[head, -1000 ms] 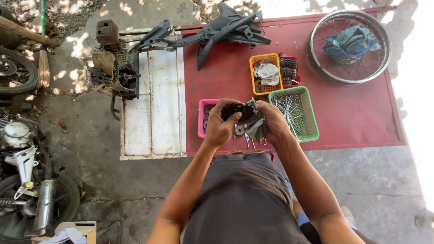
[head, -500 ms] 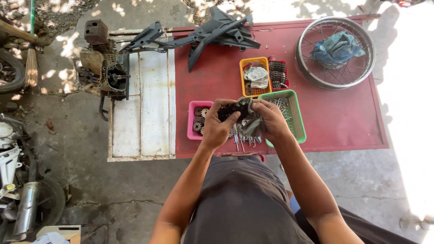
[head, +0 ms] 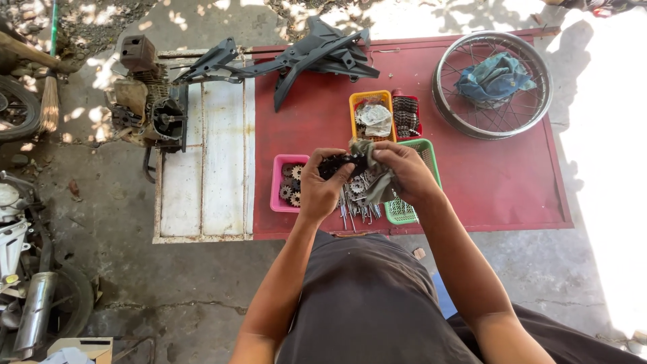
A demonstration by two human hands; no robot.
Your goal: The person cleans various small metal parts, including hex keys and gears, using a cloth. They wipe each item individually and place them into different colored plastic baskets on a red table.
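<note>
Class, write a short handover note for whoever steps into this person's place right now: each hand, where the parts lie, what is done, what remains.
Left hand: grips a small black part.
Right hand: presses a grey rag against that part.
Below the hands, loose metal rods lie on the red table.
Pink tray holds sprockets; green basket sits beside it, yellow tray behind.
Done: part picked up, rag on it.
Left: how clean the part is cannot be told.

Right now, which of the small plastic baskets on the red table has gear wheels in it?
The pink basket, the leftmost one, beside the left hand. The yellow basket holds a bag, and the green basket sits under the right hand.
</note>
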